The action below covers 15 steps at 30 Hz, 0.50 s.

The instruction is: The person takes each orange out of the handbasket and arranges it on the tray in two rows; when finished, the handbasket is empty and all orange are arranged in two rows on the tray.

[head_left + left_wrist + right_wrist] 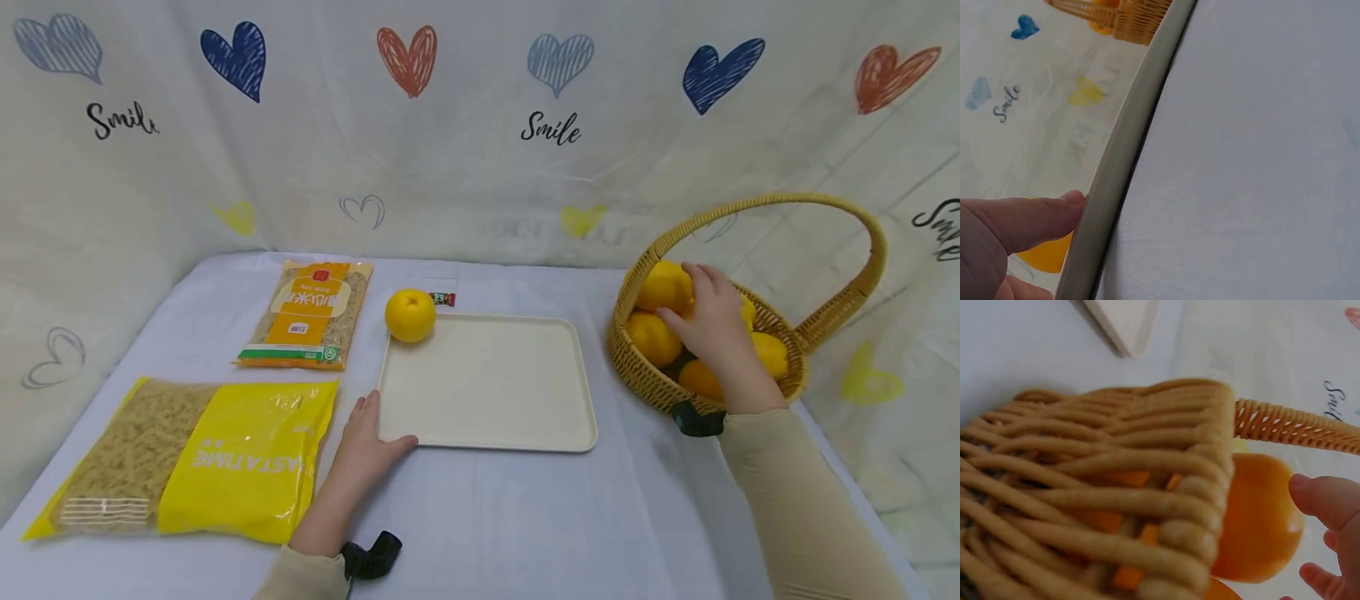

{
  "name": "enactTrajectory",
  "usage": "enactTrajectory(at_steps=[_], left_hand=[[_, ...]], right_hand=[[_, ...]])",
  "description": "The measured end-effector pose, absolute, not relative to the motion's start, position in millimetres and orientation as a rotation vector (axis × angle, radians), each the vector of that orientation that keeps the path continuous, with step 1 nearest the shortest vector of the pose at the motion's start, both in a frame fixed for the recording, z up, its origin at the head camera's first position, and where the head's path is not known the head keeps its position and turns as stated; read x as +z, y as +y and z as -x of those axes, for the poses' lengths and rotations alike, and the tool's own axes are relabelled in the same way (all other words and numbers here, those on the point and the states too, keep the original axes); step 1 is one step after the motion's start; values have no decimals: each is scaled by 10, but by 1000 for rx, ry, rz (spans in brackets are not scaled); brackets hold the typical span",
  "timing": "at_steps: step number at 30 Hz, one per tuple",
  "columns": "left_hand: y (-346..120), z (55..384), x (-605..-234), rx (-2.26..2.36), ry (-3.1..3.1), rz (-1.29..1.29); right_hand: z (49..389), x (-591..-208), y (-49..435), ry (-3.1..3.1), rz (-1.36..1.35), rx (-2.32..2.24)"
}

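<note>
A cream rectangular tray (pixel 487 383) lies on the table, with a round yellow fruit (pixel 410 316) at its far left corner. My left hand (pixel 367 442) rests at the tray's near left corner, thumb along the near edge and fingers along the left side. In the left wrist view the thumb (pixel 1041 219) touches the tray rim (pixel 1110 169). A wicker basket (pixel 637 375) on the right holds several yellow and orange fruits. Over it, my right hand (pixel 716 325) reaches to a yellow fruit (pixel 663 286); its thumb (pixel 1329 497) meets the fruit's side, without fingers visibly wrapped round it.
Left of the tray lie a yellow pasta bag (pixel 247 458) and, behind it, an orange-labelled grain packet (pixel 311 312). A small dark red wrapper (pixel 444 299) lies behind the tray. The basket's tall handle (pixel 780 200) arches above the fruit. A heart-patterned cloth (pixel 480 167) hangs behind the table.
</note>
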<state>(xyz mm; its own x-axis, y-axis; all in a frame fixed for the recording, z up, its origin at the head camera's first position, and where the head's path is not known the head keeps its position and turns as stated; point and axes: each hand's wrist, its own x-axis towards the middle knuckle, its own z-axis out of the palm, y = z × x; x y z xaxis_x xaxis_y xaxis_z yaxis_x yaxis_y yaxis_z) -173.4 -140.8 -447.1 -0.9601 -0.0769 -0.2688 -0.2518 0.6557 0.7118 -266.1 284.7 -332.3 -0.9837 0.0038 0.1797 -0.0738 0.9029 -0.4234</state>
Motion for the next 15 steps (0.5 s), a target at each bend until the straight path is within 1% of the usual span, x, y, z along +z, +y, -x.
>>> enactTrajectory(at_steps=[6,15], left_hand=[[-1395,1736,-4461,1196,2668,270],[-1394,1719,-4476,1209,2672,282]], right_hand=[[2877,-3319,2809,-3003,-77,552],[3037,-3339,2749,-3129,-152,449]])
